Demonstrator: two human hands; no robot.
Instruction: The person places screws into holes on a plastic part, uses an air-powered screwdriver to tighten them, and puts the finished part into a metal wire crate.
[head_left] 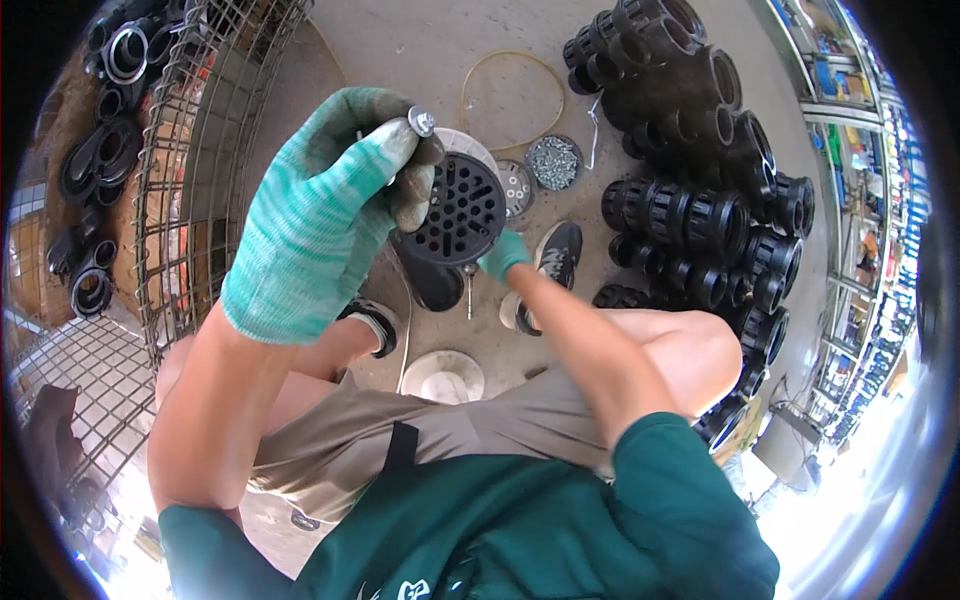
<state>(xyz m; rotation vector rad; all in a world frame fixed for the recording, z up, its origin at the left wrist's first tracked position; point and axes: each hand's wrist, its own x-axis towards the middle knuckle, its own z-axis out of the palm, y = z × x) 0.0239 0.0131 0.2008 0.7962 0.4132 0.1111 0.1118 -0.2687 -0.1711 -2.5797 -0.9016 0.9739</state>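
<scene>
Raised in front of me, my left hand (330, 210) wears a teal-and-white striped glove with grey fingertips. Its thumb and fingers pinch a small bolt with a washer (422, 121), silvery and head up. Just right of those fingers is a round black perforated disc (463, 205), full of holes and slots. My gloved right hand (504, 256) is at the disc's lower right edge; its fingers are hidden behind it. A thin metal rod (470, 292) points down from below the disc. A dark rounded piece (432, 278) shows beside the rod, partly covered by the disc.
Beyond the disc stand a tub of small metal fasteners (554, 162) and a shallow dish of washers (515, 188). A yellowish hose (512, 56) loops on the floor. Black pipe fittings (680, 215) are stacked at right. A wire cage (185, 170) flanks my left. A white round lid (443, 378) lies near me.
</scene>
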